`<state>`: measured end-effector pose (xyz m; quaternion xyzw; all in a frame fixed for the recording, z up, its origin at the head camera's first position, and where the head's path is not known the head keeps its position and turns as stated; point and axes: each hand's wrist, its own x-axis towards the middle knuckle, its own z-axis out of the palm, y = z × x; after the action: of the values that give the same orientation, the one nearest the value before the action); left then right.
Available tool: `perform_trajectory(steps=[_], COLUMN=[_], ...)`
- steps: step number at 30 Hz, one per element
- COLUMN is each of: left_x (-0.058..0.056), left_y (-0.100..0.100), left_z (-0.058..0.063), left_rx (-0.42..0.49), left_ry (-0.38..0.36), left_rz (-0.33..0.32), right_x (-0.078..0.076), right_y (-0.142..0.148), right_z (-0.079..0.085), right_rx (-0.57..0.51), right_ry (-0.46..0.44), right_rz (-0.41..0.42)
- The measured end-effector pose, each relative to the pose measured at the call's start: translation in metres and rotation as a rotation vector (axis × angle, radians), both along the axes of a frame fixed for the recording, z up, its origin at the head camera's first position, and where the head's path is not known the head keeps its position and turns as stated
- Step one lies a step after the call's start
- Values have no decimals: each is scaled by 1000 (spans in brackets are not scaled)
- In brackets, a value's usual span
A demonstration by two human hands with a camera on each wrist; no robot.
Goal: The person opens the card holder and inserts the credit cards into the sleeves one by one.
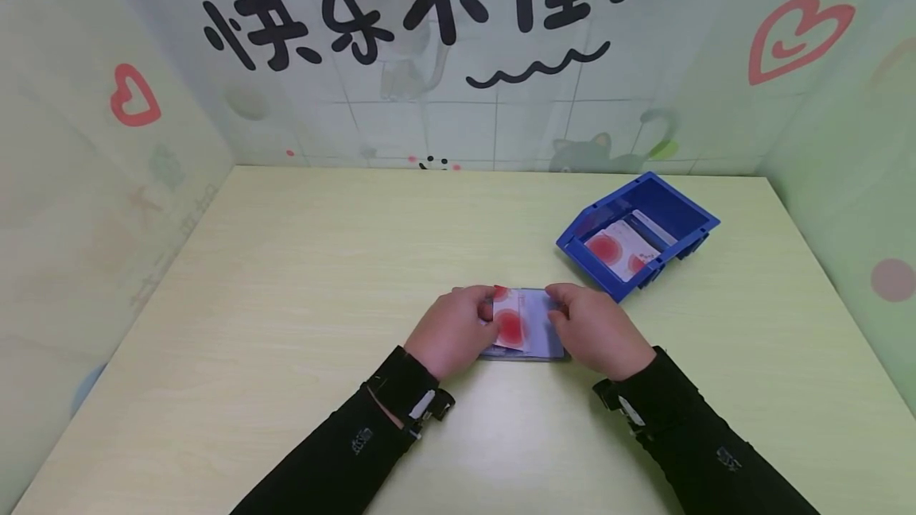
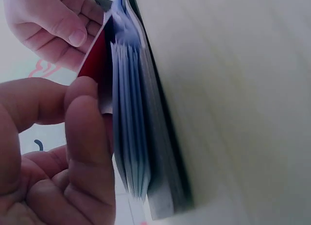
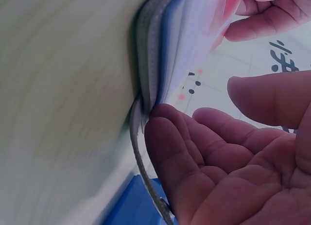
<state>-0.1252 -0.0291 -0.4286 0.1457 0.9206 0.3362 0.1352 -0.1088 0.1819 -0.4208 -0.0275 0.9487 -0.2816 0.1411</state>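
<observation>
A card holder [image 1: 546,336] with clear sleeves lies spread on the table, its layered sleeves [image 2: 129,123] fanned in the left wrist view. My left hand [image 1: 458,330] pinches a white card with red circles [image 1: 510,330] over the holder's left part. The card's dark red side [image 2: 96,57] stands tilted off the sleeves. At the holder's right edge, my right hand [image 1: 599,330] touches the corner with its fingertips [image 3: 163,115]; the thumb stays apart from it. A strap [image 3: 141,154] hangs from the holder beside those fingers.
A blue bin [image 1: 690,237] stands behind and to the right of my right hand. Inside it lie several cards, one white with red circles [image 1: 621,249]. The table [image 1: 322,261] meets printed walls at the back and both sides.
</observation>
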Motion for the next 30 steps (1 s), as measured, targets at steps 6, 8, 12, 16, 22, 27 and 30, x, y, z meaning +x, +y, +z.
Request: perform_trajectory(steps=[6, 8, 12, 16, 22, 27, 30], left_x=[2, 2, 3, 3, 4, 5, 4], left_y=[3, 4, 5, 6, 10, 11, 12], left_z=[-1, -2, -3, -3, -2, -2, -2], left_rx=[-10, -8, -8, 2, 14, 12, 12], left_ry=[0, 7, 25, 15, 14, 8, 14], left_rz=[-18, -21, -33, -33, -46, -54, -60], right_x=[0, 1, 1, 1, 1, 1, 1], right_y=[-2, -3, -3, -2, -1, -1, -1], right_z=[1, 2, 3, 3, 2, 1, 1], right_rx=[7, 6, 11, 12, 22, 32, 31], right_ry=[-3, -5, -3, -1, 16, 37, 35], right_rz=[1, -1, 1, 3, 12, 16, 15])
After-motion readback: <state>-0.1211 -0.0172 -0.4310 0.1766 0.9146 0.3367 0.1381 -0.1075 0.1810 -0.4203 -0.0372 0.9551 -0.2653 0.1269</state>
